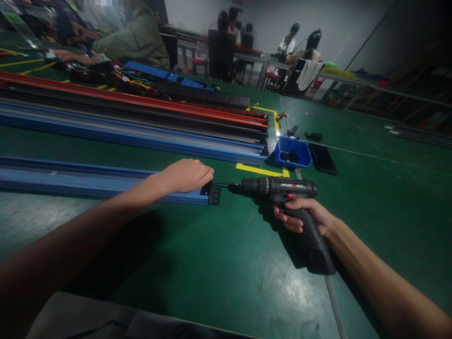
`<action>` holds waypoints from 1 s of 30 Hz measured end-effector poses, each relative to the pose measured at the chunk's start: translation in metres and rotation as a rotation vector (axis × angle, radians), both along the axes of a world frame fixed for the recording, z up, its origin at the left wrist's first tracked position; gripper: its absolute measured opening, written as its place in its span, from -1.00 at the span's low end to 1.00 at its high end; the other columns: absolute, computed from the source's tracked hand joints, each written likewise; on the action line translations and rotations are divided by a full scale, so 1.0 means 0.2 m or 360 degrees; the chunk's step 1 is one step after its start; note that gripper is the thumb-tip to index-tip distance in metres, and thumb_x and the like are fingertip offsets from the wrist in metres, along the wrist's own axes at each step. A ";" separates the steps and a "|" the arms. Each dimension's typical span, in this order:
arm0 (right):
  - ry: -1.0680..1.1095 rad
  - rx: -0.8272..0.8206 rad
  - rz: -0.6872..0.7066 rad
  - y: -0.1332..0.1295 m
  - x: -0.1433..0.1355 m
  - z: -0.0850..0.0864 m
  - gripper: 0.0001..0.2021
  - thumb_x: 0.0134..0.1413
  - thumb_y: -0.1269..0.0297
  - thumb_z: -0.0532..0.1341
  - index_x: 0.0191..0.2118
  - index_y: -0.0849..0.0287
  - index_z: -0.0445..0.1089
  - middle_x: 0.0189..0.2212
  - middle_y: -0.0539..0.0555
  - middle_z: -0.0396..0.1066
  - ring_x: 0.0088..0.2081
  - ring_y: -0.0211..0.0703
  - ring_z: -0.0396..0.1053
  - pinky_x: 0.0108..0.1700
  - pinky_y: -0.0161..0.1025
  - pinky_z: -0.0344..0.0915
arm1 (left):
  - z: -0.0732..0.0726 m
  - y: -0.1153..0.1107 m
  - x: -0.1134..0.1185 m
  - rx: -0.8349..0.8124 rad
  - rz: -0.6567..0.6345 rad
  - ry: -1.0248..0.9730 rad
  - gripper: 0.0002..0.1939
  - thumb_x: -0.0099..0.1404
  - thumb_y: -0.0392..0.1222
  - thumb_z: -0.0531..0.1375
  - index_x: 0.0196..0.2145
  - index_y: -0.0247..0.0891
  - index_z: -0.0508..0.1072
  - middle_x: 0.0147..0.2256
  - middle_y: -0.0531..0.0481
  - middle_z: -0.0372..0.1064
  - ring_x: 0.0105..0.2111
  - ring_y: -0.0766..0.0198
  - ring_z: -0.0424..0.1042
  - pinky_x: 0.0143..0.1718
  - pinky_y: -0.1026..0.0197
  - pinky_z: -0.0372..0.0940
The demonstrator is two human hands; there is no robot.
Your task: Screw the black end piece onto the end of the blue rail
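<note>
My right hand [300,214] is wrapped round the grip of a black cordless drill [282,188], its long thin bit pointing left. The bit's tip meets the black end bracket [215,195] of a blue metal profile [88,181], beside my left fingers. My left hand [192,175] is closed over the right end of that profile; its fingertips are folded down and partly hidden, so the grip fits the profile's end. Whether a screw sits at the bit's tip is too small to tell.
Behind lie more blue profiles [141,136] and an orange one [158,102]. A blue bin [293,151] with black parts stands beside a dark flat device [323,158]. Yellow tape [261,170] marks the green table [212,263]. A person's sleeve [136,40] and wiring are at the upper left.
</note>
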State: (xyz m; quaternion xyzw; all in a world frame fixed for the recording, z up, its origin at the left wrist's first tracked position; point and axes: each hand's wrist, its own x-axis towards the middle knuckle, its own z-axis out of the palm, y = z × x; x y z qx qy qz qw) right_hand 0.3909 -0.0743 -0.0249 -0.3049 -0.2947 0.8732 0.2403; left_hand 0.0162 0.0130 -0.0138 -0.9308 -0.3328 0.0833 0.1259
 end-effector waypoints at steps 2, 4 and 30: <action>-0.0001 -0.0006 -0.0001 0.00 0.00 -0.01 -0.77 0.20 0.33 0.33 -0.18 0.47 0.57 -0.40 0.14 0.47 -0.61 -0.46 0.24 -0.53 -0.46 0.40 | 0.00 0.00 0.00 -0.0014 0.0005 -0.0012 -0.64 0.53 -0.22 -0.03 -0.12 -0.34 0.57 -0.30 -0.21 0.60 -0.33 0.02 0.58 -0.40 0.13 0.28; -0.0005 -0.0008 0.0003 0.00 0.00 -0.01 -0.77 0.20 0.33 0.34 -0.18 0.47 0.57 -0.40 0.14 0.46 -0.62 -0.46 0.24 -0.53 -0.46 0.40 | 0.01 0.00 0.00 -0.0024 0.0016 -0.0025 -0.63 0.53 -0.22 -0.03 -0.13 -0.33 0.57 -0.31 -0.20 0.60 -0.34 0.02 0.58 -0.41 0.13 0.28; -0.0008 -0.0037 -0.0021 0.00 0.00 0.00 -0.77 0.18 0.34 0.33 -0.18 0.47 0.55 -0.40 0.15 0.48 -0.62 -0.45 0.25 -0.54 -0.46 0.40 | 0.00 0.00 -0.01 -0.0051 0.0045 -0.0062 -0.63 0.53 -0.20 -0.04 -0.15 -0.30 0.56 -0.30 -0.20 0.61 -0.32 0.04 0.58 -0.36 0.13 0.32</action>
